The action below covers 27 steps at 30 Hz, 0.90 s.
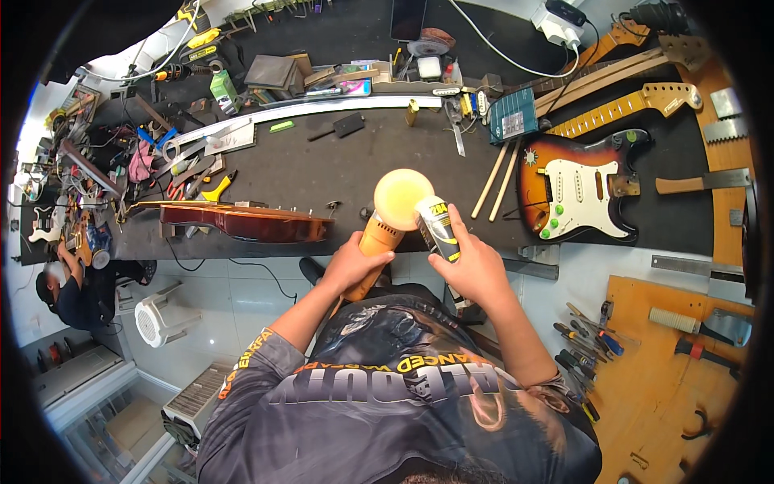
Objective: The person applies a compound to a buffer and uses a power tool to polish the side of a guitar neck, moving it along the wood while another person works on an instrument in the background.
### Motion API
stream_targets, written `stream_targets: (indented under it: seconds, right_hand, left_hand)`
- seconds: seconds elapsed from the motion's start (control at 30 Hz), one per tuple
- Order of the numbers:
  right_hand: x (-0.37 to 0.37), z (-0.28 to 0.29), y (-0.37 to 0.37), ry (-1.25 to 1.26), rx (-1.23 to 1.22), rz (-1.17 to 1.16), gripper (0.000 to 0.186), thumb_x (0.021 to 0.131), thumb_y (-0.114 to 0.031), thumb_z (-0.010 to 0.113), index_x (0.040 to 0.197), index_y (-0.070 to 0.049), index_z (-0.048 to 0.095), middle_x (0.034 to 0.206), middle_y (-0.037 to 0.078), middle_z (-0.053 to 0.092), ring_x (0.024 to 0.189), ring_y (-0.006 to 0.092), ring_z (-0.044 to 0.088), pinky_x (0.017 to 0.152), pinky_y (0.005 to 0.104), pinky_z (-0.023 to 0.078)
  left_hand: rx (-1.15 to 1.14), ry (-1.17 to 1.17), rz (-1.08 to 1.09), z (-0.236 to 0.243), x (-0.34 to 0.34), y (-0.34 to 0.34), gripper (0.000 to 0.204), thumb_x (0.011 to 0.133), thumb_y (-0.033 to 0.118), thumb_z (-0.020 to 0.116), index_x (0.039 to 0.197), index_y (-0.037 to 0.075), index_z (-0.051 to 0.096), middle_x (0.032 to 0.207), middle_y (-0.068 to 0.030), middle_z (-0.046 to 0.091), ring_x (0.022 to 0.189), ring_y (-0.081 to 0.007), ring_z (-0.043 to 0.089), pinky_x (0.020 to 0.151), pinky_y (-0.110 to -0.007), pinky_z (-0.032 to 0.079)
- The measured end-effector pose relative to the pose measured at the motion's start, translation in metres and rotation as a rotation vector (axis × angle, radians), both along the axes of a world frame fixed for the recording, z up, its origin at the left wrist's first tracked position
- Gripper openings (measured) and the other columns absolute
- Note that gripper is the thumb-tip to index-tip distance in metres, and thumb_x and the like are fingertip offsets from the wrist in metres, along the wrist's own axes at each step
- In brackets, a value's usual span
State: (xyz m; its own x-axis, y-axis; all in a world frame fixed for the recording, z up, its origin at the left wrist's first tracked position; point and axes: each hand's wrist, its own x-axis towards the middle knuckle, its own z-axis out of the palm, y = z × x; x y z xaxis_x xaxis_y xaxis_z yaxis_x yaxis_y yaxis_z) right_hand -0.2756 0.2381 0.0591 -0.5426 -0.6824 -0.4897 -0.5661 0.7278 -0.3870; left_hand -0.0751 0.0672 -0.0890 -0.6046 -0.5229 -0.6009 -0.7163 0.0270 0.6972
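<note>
My left hand [355, 264] is wrapped around the orange body of a handheld polisher [379, 239]. Its round yellow pad [401, 198] faces up toward me, just over the near edge of the bench. In my right hand [477, 273] is a black, white and yellow bottle [439, 229], tilted so its upper end meets or overlaps the right rim of the pad; whether they touch I cannot tell. Left of the polisher, a glossy reddish-brown guitar [250, 224] rests along the bench edge. To the right lies a sunburst electric guitar [592, 187] with a white pickguard.
The dark bench [322, 165] spans in front of me, with cluttered tools at its left. Two wooden sticks [493, 182] and a teal box [513, 115] lie near the sunburst guitar. A wooden board [645, 387] carries hand tools at right. Another person [85, 286] sits far left, beside a white stool [161, 320].
</note>
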Motion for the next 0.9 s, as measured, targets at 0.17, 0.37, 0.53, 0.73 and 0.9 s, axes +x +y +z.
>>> stream_targets:
  seconds: [0.17,0.37,0.53,0.73,0.9]
  right_hand:
    - [-0.022,0.016,-0.013,0.113,0.052,0.183,0.105,0.088,-0.046,0.076,0.177,-0.024,0.025,0.115,0.026,0.076,0.103,0.0447,0.076,0.094,0.0511,0.059]
    - [-0.023,0.024,-0.034,0.269,0.121,0.325,0.103,0.09,-0.046,0.076,0.176,-0.022,0.026,0.11,0.025,0.074,0.099,0.0427,0.076,0.094,0.052,0.06]
    - [-0.017,0.022,-0.036,0.307,0.13,0.31,0.103,0.09,-0.044,0.077,0.177,-0.023,0.025,0.107,0.024,0.074,0.097,0.0421,0.076,0.09,0.0516,0.06]
    - [-0.007,0.021,-0.039,0.334,0.125,0.323,0.103,0.089,-0.043,0.078,0.176,-0.024,0.026,0.105,0.024,0.074,0.095,0.0415,0.076,0.089,0.0515,0.061]
    - [-0.007,0.022,-0.037,0.334,0.109,0.309,0.103,0.089,-0.043,0.078,0.176,-0.022,0.027,0.103,0.024,0.073,0.093,0.0421,0.076,0.087,0.0511,0.061]
  left_hand:
    - [0.013,-0.014,0.002,0.001,0.001,0.0,0.093,0.077,0.064,0.088,0.139,0.0,0.061,0.129,-0.0251,0.076,0.12,-0.0387,0.075,0.103,-0.046,0.056]
    - [-0.016,-0.008,0.002,0.001,0.003,0.002,0.101,0.076,0.066,0.088,0.146,0.0,0.058,0.131,-0.0261,0.076,0.123,-0.04,0.074,0.106,-0.047,0.056]
    - [-0.027,-0.016,-0.012,-0.001,0.005,0.003,0.105,0.075,0.069,0.088,0.147,-0.001,0.057,0.133,-0.0274,0.075,0.124,-0.0411,0.073,0.107,-0.047,0.056]
    - [-0.021,0.003,-0.016,0.004,0.006,0.0,0.1,0.077,0.066,0.088,0.145,-0.002,0.058,0.128,-0.0265,0.076,0.119,-0.0388,0.075,0.103,-0.046,0.057]
    - [-0.041,0.001,-0.022,-0.001,0.007,0.0,0.1,0.078,0.065,0.088,0.145,-0.002,0.058,0.129,-0.0261,0.076,0.12,-0.0382,0.075,0.104,-0.045,0.056]
